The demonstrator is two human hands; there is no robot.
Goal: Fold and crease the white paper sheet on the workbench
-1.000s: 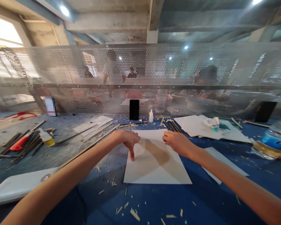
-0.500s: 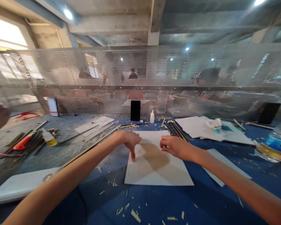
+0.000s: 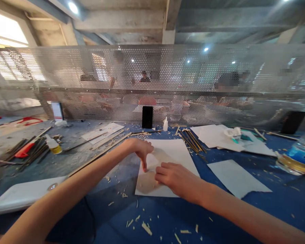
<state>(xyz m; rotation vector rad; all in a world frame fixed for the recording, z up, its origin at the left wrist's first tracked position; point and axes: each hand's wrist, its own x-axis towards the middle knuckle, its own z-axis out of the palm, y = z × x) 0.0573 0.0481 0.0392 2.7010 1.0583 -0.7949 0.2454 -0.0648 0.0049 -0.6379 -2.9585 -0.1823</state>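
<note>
Perforated metal panelling [image 3: 104, 67] stands behind a blue, shaving-strewn table [image 3: 106, 223], where a white sheet [image 3: 168, 152] lies flat. On the sheet's left part rests the left hand [image 3: 142, 149], thumb and fingers spread apart, grasping nothing visible. Over the sheet's nearer half is the right hand [image 3: 177, 177], fingers curled; whether they pinch anything I cannot tell. Dark sticks [image 3: 192, 139] lie just beside the sheet's right edge, torn paper [image 3: 237, 178] farther right of it, and a small white bottle [image 3: 165, 124] stands beyond its far edge.
</note>
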